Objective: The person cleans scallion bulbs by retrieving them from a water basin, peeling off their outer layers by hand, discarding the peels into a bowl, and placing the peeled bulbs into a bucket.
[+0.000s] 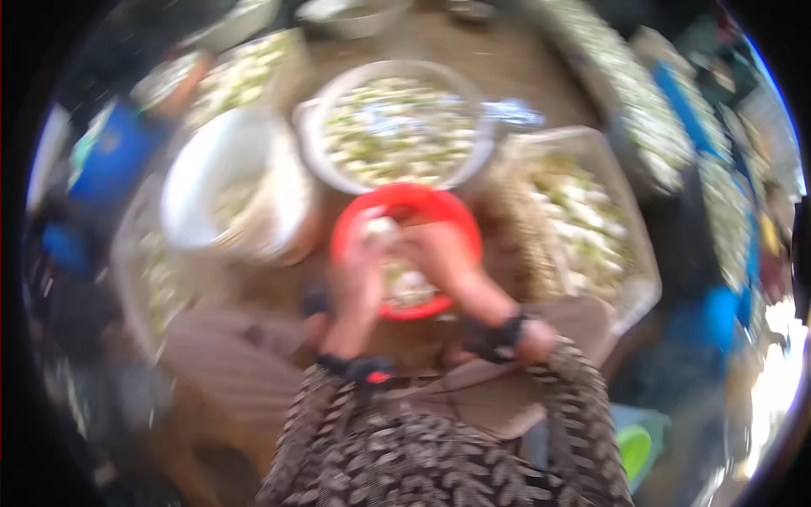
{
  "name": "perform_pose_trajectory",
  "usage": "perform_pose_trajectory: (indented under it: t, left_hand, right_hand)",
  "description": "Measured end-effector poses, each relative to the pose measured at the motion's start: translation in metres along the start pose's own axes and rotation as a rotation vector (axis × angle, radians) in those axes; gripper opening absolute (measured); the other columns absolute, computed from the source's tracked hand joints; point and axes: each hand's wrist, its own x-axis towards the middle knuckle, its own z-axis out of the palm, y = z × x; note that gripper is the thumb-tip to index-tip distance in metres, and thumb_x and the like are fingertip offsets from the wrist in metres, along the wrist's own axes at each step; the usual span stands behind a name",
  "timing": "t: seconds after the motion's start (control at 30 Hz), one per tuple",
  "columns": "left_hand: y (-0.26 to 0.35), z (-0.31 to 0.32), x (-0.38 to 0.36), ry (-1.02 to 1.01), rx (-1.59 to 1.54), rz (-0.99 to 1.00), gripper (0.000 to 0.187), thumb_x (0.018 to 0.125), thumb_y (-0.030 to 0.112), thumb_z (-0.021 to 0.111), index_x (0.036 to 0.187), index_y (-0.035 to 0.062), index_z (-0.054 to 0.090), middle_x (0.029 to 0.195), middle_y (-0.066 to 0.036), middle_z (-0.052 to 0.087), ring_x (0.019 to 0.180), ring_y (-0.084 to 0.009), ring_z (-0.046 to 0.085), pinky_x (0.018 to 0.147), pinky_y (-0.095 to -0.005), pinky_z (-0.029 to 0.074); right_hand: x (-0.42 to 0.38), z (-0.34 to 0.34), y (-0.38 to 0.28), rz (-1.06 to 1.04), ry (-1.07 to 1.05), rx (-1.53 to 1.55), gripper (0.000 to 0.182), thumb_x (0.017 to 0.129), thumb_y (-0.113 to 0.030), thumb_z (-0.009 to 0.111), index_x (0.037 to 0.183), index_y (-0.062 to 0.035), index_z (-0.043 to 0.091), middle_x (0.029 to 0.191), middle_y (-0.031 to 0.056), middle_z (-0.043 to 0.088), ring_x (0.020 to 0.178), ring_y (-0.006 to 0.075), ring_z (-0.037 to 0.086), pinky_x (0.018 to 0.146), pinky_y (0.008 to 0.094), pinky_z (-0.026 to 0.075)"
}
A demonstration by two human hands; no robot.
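Patterned garment [439, 465] nearest. Left hand [359, 270] and right hand [438, 252] come together over the red basin [407, 196], a pale piece [380, 228] between them toward its far-left rim; blur prevents confirming either grip. Further pale pieces [410, 290] lie at the basin's near edge.

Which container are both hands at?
The red tub: left hand and right hand are over it. The round whitish tub beyond it and the white bucket to its left have no hand at them.
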Motion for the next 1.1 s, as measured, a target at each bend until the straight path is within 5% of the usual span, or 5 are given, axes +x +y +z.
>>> perform_pose_trajectory:
  t: [0.13, 0.37, 0.57, 0.73, 1.1]
  left_hand:
    - [-0.015, 0.01, 0.006, 0.073, -0.115, 0.056, 0.036, 0.088, 0.012, 0.054, 0.123, 0.0045, 0.049, 0.109, -0.009, 0.056, 0.098, -0.0188, 0.055, 0.085, -0.0332, 0.047]
    - [-0.006, 0.017, -0.002, -0.066, -0.393, -0.102, 0.04, 0.091, 0.014, 0.048, 0.127, -0.0017, 0.041, 0.119, -0.014, 0.047, 0.107, -0.0226, 0.05, 0.092, -0.0353, 0.041]
    - [-0.002, 0.02, 0.003, 0.018, -0.27, 0.322, 0.041, 0.094, 0.021, 0.04, 0.124, -0.0066, 0.043, 0.12, -0.015, 0.047, 0.106, -0.0236, 0.05, 0.093, -0.0358, 0.04]
    - [0.001, -0.006, 0.012, -0.297, 0.065, -0.08, 0.039, 0.088, 0.022, 0.055, 0.116, -0.0042, 0.053, 0.106, -0.009, 0.059, 0.094, -0.0175, 0.058, 0.077, -0.03, 0.048]
    - [0.018, -0.009, 0.014, -0.398, -0.819, -0.313, 0.037, 0.085, 0.016, 0.059, 0.116, -0.0017, 0.052, 0.107, -0.01, 0.06, 0.096, -0.0194, 0.059, 0.083, -0.0353, 0.049]
  right_hand:
    - [0.0, 0.012, -0.019, -0.064, -0.172, -0.752, 0.01, 0.068, -0.021, 0.062, 0.07, -0.0138, 0.069, 0.071, 0.0078, 0.067, 0.065, 0.0202, 0.065, 0.052, 0.0366, 0.049]
    - [-0.005, 0.0, -0.001, -0.159, -0.047, -0.582, 0.01, 0.068, -0.016, 0.062, 0.065, -0.0071, 0.064, 0.063, 0.0114, 0.064, 0.054, 0.0234, 0.061, 0.049, 0.0355, 0.043]
    - [-0.002, 0.002, 0.012, 0.131, 0.08, 0.408, 0.021, 0.076, -0.017, 0.062, 0.068, 0.002, 0.057, 0.061, 0.0145, 0.058, 0.053, 0.0212, 0.053, 0.053, 0.0361, 0.042]
    - [0.006, 0.004, 0.04, -0.037, 0.114, 0.231, 0.013, 0.077, -0.012, 0.058, 0.07, -0.001, 0.058, 0.066, 0.0164, 0.057, 0.06, 0.0207, 0.056, 0.058, 0.0376, 0.043]
    - [0.002, -0.014, -0.007, 0.161, 0.047, 0.741, 0.01, 0.089, -0.011, 0.052, 0.085, -0.0045, 0.06, 0.073, -0.0026, 0.054, 0.068, 0.0052, 0.049, 0.062, 0.0217, 0.042]
